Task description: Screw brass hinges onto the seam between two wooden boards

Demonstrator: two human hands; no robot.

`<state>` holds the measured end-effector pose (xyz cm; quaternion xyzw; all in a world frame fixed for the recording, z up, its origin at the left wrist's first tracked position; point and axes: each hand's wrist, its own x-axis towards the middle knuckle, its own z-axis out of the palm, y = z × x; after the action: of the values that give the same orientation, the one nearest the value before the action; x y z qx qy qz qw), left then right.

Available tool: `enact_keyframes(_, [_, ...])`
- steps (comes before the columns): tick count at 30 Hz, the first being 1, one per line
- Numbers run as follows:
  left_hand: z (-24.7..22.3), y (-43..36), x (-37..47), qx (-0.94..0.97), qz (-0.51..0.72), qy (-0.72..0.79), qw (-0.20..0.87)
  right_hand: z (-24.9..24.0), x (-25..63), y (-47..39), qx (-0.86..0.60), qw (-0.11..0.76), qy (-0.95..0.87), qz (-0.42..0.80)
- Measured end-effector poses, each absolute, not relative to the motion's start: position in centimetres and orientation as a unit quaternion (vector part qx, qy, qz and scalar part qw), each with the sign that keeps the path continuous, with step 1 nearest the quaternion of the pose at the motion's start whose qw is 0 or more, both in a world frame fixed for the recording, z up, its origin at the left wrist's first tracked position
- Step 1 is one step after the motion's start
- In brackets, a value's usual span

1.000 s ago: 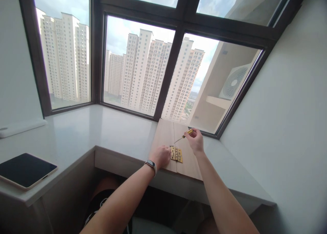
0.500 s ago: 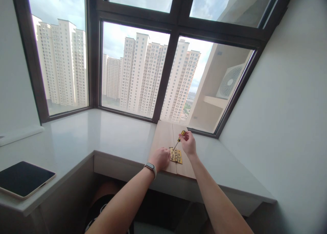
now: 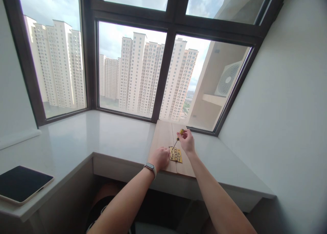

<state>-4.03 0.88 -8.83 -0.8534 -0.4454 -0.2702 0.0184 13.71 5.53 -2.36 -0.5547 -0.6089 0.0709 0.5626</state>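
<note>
A brass-coloured hinge [image 3: 176, 155] lies opened flat across the seam between two pale wooden boards [image 3: 163, 133], with small dark screws or holes on its leaves. My right hand [image 3: 187, 141] grips the yellow and black handle of a screwdriver [image 3: 181, 132]. Its shaft slants down to the left, and the tip meets the hinge's left leaf. Beside that leaf, my left hand [image 3: 160, 158] rests on the left board with curled fingers close to the tip; what they pinch, if anything, is hidden. A watch band circles the left wrist.
The boards lie on a white windowsill counter [image 3: 122, 131] whose front edge has an inner corner at left. A dark-screened tablet [image 3: 24, 183] lies at the far left. Dark window frames [image 3: 170, 60] rise behind the counter, and a white wall [image 3: 286, 91] stands at right.
The view has shifted slightly. My right hand and the screwdriver stay almost in place, tip still at the left leaf. My left hand has not visibly moved.
</note>
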Motion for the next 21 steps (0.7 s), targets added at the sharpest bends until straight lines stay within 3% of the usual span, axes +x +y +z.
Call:
enact_keyframes(13, [-8.9, 1.0, -4.0, -0.856, -0.266, -0.443, 0.029, -1.1, 11.5, 5.3, -0.552, 0.482, -0.679, -0.026])
enact_keyframes(21, [-8.9, 1.0, -4.0, -0.853, -0.271, -0.445, 0.030, -0.5, 12.2, 6.1, -0.542, 0.486, -0.685, 0.027])
